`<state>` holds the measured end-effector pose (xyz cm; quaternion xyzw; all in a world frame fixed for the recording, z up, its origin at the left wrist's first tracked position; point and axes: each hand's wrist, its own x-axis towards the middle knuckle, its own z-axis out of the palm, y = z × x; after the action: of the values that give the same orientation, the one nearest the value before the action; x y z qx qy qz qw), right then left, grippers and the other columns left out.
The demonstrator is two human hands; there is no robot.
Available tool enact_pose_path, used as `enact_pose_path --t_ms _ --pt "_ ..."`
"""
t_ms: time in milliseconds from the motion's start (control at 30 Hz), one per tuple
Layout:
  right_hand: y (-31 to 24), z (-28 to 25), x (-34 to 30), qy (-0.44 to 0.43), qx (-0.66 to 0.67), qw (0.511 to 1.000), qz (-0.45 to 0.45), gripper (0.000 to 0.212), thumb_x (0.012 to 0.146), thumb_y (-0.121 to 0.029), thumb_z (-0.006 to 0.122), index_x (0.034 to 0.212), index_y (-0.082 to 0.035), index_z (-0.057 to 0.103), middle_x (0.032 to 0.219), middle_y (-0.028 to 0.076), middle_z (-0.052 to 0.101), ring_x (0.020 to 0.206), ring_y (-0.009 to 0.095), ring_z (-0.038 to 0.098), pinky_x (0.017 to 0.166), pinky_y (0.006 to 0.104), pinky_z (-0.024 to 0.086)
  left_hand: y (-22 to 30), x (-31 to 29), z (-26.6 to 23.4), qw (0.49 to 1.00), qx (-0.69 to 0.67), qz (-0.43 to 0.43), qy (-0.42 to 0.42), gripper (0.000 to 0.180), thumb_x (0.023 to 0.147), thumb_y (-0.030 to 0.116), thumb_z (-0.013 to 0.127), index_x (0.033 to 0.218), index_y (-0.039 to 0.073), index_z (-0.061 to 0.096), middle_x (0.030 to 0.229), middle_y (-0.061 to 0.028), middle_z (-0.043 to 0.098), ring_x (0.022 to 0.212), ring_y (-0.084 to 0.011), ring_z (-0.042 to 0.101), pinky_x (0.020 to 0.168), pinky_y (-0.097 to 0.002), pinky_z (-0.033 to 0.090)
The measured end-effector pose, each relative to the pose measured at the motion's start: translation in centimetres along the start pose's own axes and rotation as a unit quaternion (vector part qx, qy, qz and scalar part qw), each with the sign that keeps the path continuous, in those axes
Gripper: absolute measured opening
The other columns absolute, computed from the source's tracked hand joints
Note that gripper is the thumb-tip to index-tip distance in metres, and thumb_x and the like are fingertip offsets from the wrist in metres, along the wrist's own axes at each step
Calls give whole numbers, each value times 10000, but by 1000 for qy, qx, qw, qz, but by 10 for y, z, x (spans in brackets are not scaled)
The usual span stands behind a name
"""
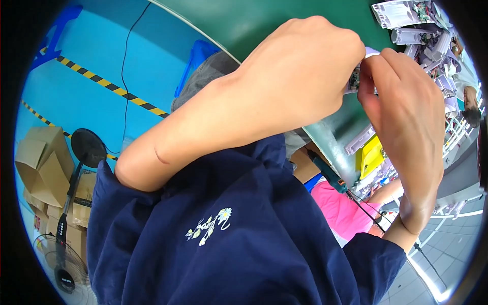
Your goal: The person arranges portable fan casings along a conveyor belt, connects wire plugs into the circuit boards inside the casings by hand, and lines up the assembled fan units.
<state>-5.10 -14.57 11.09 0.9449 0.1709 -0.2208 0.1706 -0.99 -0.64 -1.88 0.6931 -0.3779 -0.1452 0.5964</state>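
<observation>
Between my two hands, over the green table, is a pale lilac plastic housing (372, 52); a bit of circuit board (354, 80) shows in it. Most of the housing is hidden by my fingers. My left hand (317, 66) is closed round it with its back turned up, so the fingertips are out of sight. From the right, my right hand (406, 91) meets it with thumb and fingers bent into a pinch at the housing's edge. Whether a small part sits in that pinch cannot be seen.
Similar lilac housings (432, 48), some with circuit boards, lie piled on the green table (223, 23) at the far right. A yellow tray (371, 156) and a teal corded power screwdriver (328, 172) are right of my body. Beyond sits a person in pink (343, 208). Cardboard boxes (46, 157) stand left.
</observation>
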Motion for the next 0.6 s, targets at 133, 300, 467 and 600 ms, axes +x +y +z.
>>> enact_pose_path --t_ms 133,300,467,600 --pt "0 -2 -8 4 6 1000 11 139 851 -33 710 964 -15 631 876 133 598 830 346 621 678 433 507 2 6 4 1000 -7 25 18 84 724 -8 679 778 -56 723 718 -265 669 747 -442 697 705 -494 573" --pt "0 26 -3 83 57 995 -3 150 864 -16 710 998 -10 644 888 131 620 835 351 632 698 416 523 -5 2 3 1000 -9 -25 13 104 741 -12 666 812 -55 728 762 -278 676 786 -447 698 737 -506 569" --pt "2 23 -27 161 311 917 191 270 890 -66 744 1157 -65 707 918 47 713 740 186 656 652 311 504 0 9 -4 1000 -17 -21 10 129 805 30 632 822 -55 727 790 -286 684 821 -456 700 787 -518 568" --pt "-22 37 -59 291 524 705 379 248 998 -104 694 1224 -3 692 979 29 715 797 50 614 672 203 480 13 23 -16 985 32 -91 -144 253 913 123 665 1086 -48 737 931 -223 757 883 -394 738 795 -421 585"
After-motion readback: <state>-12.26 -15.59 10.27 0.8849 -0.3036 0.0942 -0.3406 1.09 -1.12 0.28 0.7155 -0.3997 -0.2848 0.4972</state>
